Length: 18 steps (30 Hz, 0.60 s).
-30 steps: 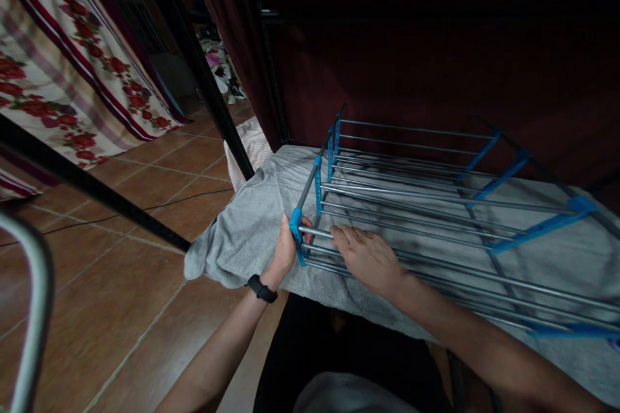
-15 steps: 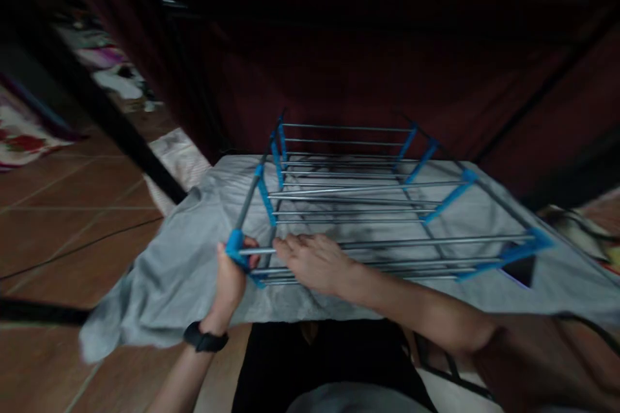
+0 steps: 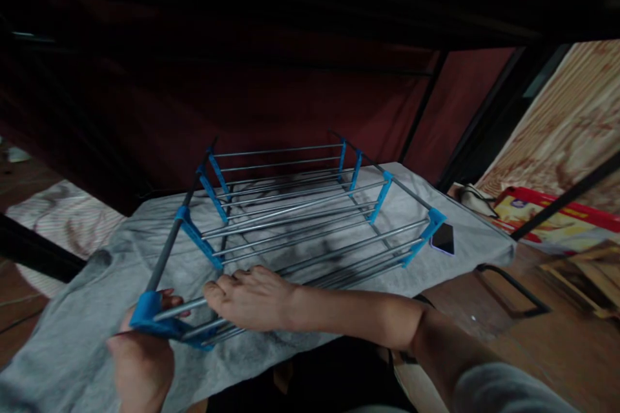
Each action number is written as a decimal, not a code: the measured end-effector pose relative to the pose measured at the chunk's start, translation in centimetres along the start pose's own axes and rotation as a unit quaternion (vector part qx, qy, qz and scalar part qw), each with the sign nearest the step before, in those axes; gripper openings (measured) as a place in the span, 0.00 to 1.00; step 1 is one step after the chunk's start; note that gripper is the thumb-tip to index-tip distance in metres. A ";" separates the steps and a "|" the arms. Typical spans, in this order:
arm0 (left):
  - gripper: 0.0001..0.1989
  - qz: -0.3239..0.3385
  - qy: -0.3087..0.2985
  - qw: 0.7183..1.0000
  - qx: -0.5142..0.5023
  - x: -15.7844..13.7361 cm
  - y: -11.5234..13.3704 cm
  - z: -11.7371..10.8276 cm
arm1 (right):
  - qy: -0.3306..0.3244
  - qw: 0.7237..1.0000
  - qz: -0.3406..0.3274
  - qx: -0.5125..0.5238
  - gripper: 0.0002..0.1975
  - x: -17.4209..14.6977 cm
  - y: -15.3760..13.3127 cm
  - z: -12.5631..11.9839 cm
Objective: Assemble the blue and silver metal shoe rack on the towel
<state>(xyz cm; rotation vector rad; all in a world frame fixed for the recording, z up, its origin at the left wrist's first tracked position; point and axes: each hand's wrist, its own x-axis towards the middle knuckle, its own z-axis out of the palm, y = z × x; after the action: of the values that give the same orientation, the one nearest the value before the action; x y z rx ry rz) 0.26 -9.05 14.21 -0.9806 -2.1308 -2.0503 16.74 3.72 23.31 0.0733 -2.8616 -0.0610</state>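
Observation:
A rack of grey metal rods with blue plastic joints lies on a grey cloth in front of me. My left hand is wrapped round its near left blue corner joint, thumb on the outside and fingertips showing behind it. With its fingers curled over the front rod, my right hand grips the rack just right of that corner. Part of the front rods is hidden under my right hand and forearm.
A dark phone lies on the cloth beside the rack's right end. Dark red fabric hangs behind, between black posts. On the right are a red and yellow box and a bent black bar.
My view has swung to the right, so the rack and both hands now appear further left and lower. Both hands keep their hold near the same corner.

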 end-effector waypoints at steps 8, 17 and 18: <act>0.26 0.251 -0.003 0.952 0.177 0.0 2.9 -1.8 | 0.018 0.999 0.051 -0.009 0.15 -1.1 -0.2 -0.3; 0.41 0.184 0.051 0.972 0.139 -2.3 2.2 -1.7 | 0.061 0.992 0.102 -0.036 0.24 -6.2 1.5 0.5; 0.43 0.129 0.049 0.986 0.093 -2.6 2.1 -1.4 | 0.078 0.991 0.100 -0.039 0.25 -6.9 1.6 0.8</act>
<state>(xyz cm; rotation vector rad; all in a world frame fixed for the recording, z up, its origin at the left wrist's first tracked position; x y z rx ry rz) 2.71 -11.51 15.18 -1.0427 -1.9825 -1.7121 23.05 5.73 20.69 -0.2149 -2.6919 -0.1199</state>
